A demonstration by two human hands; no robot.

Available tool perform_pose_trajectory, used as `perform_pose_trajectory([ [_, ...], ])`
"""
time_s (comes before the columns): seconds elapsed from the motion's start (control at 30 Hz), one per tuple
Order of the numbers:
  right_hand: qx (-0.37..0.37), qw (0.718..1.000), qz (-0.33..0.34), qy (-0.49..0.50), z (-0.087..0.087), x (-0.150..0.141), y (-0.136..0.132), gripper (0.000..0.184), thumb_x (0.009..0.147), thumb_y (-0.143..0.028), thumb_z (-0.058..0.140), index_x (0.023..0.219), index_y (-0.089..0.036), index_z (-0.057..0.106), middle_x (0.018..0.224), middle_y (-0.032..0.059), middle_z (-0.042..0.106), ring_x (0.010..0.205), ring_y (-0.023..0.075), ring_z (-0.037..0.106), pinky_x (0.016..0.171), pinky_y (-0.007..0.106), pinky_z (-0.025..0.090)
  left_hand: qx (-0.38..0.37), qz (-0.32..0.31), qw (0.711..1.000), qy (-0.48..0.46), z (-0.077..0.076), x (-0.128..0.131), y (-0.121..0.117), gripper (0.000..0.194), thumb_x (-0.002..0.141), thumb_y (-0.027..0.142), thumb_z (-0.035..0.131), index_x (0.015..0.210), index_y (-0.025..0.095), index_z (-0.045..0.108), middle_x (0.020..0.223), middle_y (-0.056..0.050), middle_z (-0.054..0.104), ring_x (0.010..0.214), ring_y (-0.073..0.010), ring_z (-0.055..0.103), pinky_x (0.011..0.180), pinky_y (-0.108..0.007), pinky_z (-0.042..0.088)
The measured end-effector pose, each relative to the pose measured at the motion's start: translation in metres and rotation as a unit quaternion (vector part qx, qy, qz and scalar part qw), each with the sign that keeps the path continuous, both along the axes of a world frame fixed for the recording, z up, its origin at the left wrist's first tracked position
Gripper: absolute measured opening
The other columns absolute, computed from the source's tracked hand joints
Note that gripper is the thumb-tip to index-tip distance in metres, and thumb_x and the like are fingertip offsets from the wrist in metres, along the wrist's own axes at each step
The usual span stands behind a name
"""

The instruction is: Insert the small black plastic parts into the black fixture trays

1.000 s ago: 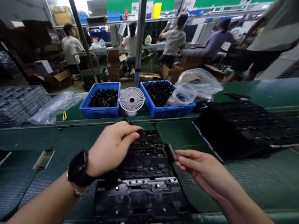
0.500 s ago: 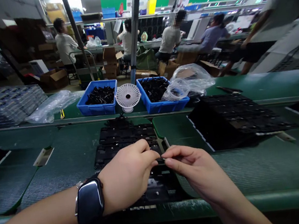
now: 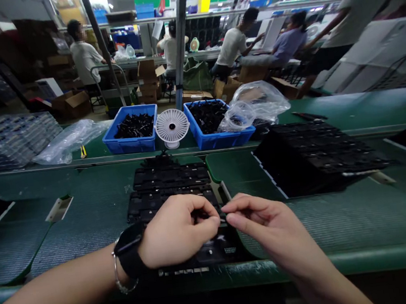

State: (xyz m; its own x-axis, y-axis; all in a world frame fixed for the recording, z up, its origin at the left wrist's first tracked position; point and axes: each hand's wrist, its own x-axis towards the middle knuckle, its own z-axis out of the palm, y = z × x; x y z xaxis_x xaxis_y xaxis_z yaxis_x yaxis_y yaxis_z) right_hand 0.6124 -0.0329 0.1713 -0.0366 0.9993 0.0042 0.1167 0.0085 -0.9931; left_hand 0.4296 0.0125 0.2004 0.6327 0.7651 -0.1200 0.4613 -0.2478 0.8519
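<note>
Near the front edge of the green surface (image 3: pixel 92 221), black panels (image 3: pixel 171 176) lie beneath your left hand (image 3: pixel 181 229) and stretch back toward the far edge. Your right hand (image 3: pixel 266 216) is at their right side, fingertips just beside the left's. Both pinches are narrow — whether either holds a small part, I cannot tell.

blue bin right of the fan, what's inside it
The blue bin holds a heap of small black parts. Clear plastic lies across its right end, partly obscuring it; the floor is covered.
</note>
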Motion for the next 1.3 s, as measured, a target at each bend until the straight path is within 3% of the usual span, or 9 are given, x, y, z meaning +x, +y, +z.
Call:
perform_pose_trajectory([
  [0.13,-0.02,0.999,-0.028,-0.005,-0.01,0.013,-0.001,0.019,0.076,-0.034,0.066,0.086,-0.018,0.067,0.077,0.0027,0.06,0.072,0.0146,0.052,0.063,0.024,0.043,0.192,-0.071,0.978,0.046,-0.011,0.001,-0.012,0.011,0.078,0.023,0.053,0.079,0.021,0.064,0.078,0.003,0.063,0.071,-0.0114,0.056,0.067,-0.026,0.037],
  [0.3,-0.039,0.997,-0.031,-0.054,-0.019,0.021,-0.002,0.022,0.075,-0.039,0.065,0.082,-0.018,0.067,0.076,0.0037,0.062,0.073,0.0166,0.053,0.06,0.025,0.042,0.289,-0.159,0.936,0.12,-0.02,0.002,-0.02,0.013,0.081,0.023,0.048,0.078,0.02,0.06,0.08,0.003,0.062,0.076,-0.013,0.057,0.065,-0.03,0.033],
  [0.43,-0.054,0.994,0.002,-0.097,-0.021,0.021,-0.003,0.025,0.077,-0.041,0.062,0.079,-0.017,0.067,0.072,0.0029,0.062,0.067,0.0155,0.053,0.056,0.025,0.04,0.315,-0.174,0.922,0.147,-0.023,0.006,-0.02,0.012,0.082,0.024,0.048,0.076,0.019,0.058,0.08,0.001,0.06,0.074,-0.0138,0.056,0.063,-0.03,0.031],
  [0.67,-0.063,0.989,0.029,-0.132,-0.025,0.025,-0.006,0.026,0.08,-0.042,0.059,0.079,-0.017,0.066,0.07,0.0019,0.061,0.063,0.0139,0.05,0.052,0.024,0.037,0.273,-0.165,0.94,0.121,-0.025,0.006,-0.017,0.013,0.083,0.023,0.046,0.079,0.021,0.058,0.082,0.003,0.06,0.077,-0.0119,0.057,0.066,-0.029,0.034],
  [0.87,-0.039,0.978,0.075,-0.19,-0.022,0.026,-0.009,0.024,0.082,-0.04,0.057,0.08,-0.018,0.067,0.067,0.0006,0.059,0.06,0.0129,0.049,0.053,0.024,0.036,0.297,-0.179,0.926,0.145,-0.026,0.006,-0.02,0.013,0.083,0.023,0.046,0.074,0.019,0.056,0.078,0.002,0.058,0.075,-0.0143,0.056,0.065,-0.031,0.034],
  [0.97,0.024,0.954,0.156,-0.253,-0.016,0.024,-0.013,0.017,0.083,-0.033,0.057,0.082,-0.021,0.068,0.062,-0.0015,0.055,0.055,0.0106,0.046,0.052,0.023,0.034,0.308,-0.171,0.921,0.167,-0.026,0.008,-0.023,0.014,0.084,0.022,0.045,0.077,0.019,0.057,0.08,0.0,0.058,0.075,-0.0164,0.055,0.067,-0.033,0.037],
  [1.07,0.102,0.923,0.23,-0.292,-0.011,0.023,-0.018,0.015,0.086,-0.025,0.053,0.088,-0.023,0.068,0.07,-0.0002,0.058,0.062,0.0105,0.051,0.058,0.022,0.035,0.297,-0.169,0.923,0.177,-0.024,0.007,-0.026,0.016,0.086,0.023,0.044,0.079,0.019,0.058,0.084,-0.002,0.059,0.078,-0.0178,0.054,0.07,-0.034,0.039],
  [1.2,0.192,0.87,0.26,-0.371,-0.011,0.025,-0.021,0.019,0.087,-0.019,0.05,0.099,-0.024,0.065,0.074,0.0012,0.058,0.064,0.0115,0.051,0.056,0.024,0.031,0.249,-0.159,0.944,0.143,-0.021,-0.006,-0.025,0.016,0.089,0.023,0.042,0.089,0.021,0.058,0.09,-0.002,0.059,0.083,-0.0161,0.053,0.073,-0.03,0.042],
  [1.3,0.245,0.824,0.27,-0.434,-0.01,0.025,-0.02,0.021,0.085,-0.017,0.05,0.101,-0.023,0.064,0.07,0.0015,0.057,0.06,0.0129,0.049,0.053,0.027,0.026,0.258,-0.169,0.946,0.105,-0.022,-0.02,-0.025,0.018,0.09,0.019,0.041,0.098,0.021,0.057,0.089,-0.001,0.06,0.083,-0.0143,0.053,0.075,-0.027,0.042],
])
